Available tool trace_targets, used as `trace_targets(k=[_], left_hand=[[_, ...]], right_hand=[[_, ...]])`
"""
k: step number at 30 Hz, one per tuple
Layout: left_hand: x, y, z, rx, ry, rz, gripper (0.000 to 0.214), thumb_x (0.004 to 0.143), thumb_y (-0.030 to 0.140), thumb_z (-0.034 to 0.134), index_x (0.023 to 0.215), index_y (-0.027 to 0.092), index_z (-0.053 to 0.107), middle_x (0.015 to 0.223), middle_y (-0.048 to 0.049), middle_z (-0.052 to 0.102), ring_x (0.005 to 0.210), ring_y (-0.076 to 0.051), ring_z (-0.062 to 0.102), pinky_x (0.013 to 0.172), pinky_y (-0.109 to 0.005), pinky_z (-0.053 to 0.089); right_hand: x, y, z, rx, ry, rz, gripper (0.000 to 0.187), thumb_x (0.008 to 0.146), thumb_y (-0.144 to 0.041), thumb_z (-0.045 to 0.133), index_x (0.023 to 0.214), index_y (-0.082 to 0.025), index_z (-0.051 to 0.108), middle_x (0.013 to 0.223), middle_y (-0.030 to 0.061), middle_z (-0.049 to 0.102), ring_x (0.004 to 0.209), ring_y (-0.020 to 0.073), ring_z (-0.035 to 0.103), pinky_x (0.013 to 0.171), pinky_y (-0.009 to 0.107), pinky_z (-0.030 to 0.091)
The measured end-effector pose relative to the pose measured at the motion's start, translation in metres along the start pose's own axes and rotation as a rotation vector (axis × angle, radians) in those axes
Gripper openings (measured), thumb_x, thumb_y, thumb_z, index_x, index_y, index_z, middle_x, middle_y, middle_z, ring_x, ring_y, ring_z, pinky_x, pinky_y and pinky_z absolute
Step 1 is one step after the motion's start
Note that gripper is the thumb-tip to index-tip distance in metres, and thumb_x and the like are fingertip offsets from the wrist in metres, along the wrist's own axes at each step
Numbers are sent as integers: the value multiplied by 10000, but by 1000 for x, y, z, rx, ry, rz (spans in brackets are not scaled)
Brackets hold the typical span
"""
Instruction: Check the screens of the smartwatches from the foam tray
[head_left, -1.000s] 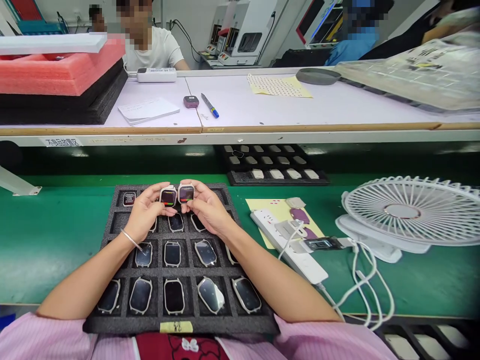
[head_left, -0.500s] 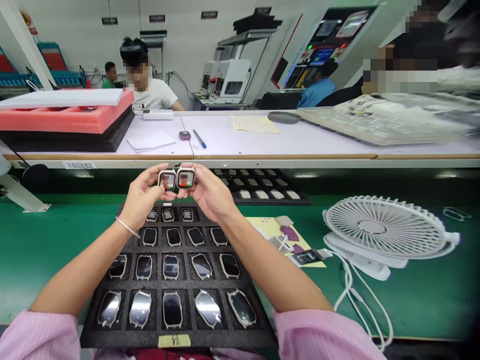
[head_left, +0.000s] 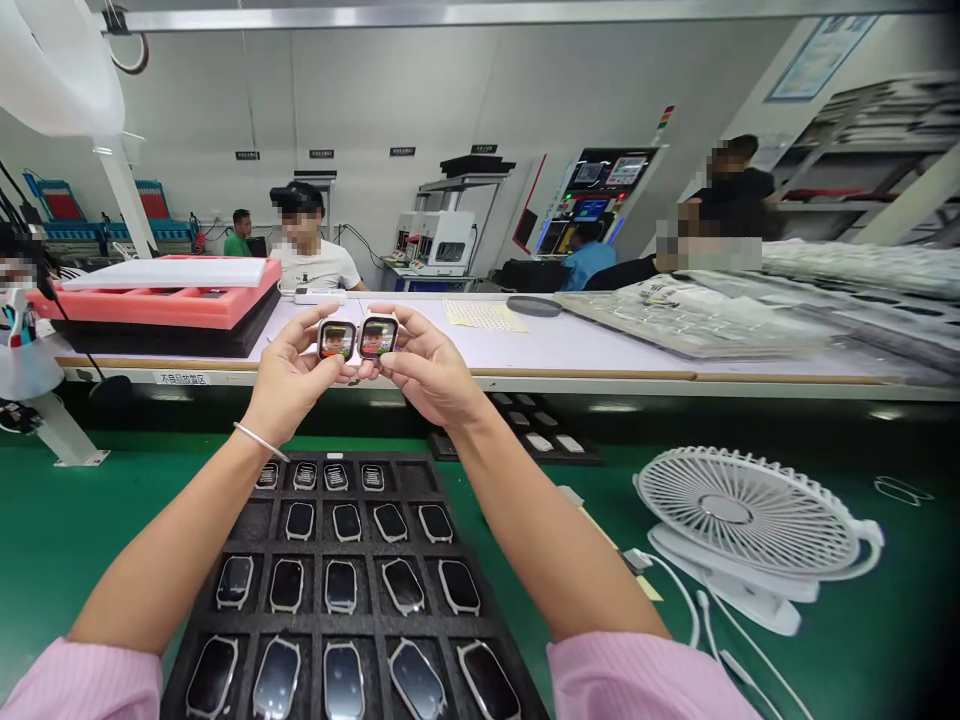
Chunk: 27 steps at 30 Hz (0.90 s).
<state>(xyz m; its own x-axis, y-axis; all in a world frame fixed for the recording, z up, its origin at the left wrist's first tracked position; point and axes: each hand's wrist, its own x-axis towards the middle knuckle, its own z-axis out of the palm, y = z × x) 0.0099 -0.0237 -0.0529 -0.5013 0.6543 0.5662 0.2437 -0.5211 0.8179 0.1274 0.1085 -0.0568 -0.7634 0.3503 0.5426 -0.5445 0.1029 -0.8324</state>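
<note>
My left hand (head_left: 289,375) is closed on a small watch body (head_left: 336,340) with a lit screen, held up in front of me. Beside it, my right hand (head_left: 429,372) grips a second lit watch body (head_left: 377,337). The two screens face me and almost touch. Below my arms lies a black foam tray (head_left: 250,520) on the green bench, its pockets filled with several dark-screened watch bodies. Both hands are well above the tray.
A white desk fan (head_left: 739,515) lies flat at the right with white cables near it. A second dark tray (head_left: 525,440) sits behind. Across the white worktable (head_left: 600,350) other people sit; pink and black foam sheets (head_left: 172,305) are stacked at the left.
Both hands have lifted the two watch bodies from just above the tray up to eye level. My head has tilted up, showing more of the room.
</note>
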Motion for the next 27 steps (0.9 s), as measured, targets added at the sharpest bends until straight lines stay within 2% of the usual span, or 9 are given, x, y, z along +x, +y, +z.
trace_targets(k=[5,10,15,21,27], left_hand=[[10,7,4,-20,11,21,549,682,131,729,1215,215,629,1051,-32,694,703,-109,676,740,-292,627],[14,0,4,-28,15,29,557,676,155,741,1218,214,625,1051,-37,691,721,-115,675,730,-289,624],[15,-4,4,-41,19,5,599,646,142,743,1227,214,617,1032,-25,694,673,-100,672,720,-281,621],[9,-8,1,-16,20,6,601,642,131,742,1226,212,622,1019,-26,691,694,-108,670,740,-282,610],[8,-16,-1,7,0,4,583,672,151,734,1240,218,619,1001,-30,680,685,-115,668,724,-294,611]], right_hand=[[9,-8,2,-4,26,-44,511,691,-201,706,1180,-267,573,939,-6,652,752,144,651,788,346,564],[11,-3,0,-30,46,-39,517,690,-241,710,1187,-260,570,909,-10,657,697,146,644,773,366,563],[14,3,-2,-5,34,-53,505,681,-227,726,1161,-269,575,896,-19,652,672,133,632,743,333,555],[10,9,-2,-3,54,-38,513,675,-258,759,1157,-269,584,1009,15,657,781,161,646,782,349,573],[6,16,-5,-13,37,-36,514,704,-267,745,1187,-265,570,951,-6,653,699,145,655,759,351,569]])
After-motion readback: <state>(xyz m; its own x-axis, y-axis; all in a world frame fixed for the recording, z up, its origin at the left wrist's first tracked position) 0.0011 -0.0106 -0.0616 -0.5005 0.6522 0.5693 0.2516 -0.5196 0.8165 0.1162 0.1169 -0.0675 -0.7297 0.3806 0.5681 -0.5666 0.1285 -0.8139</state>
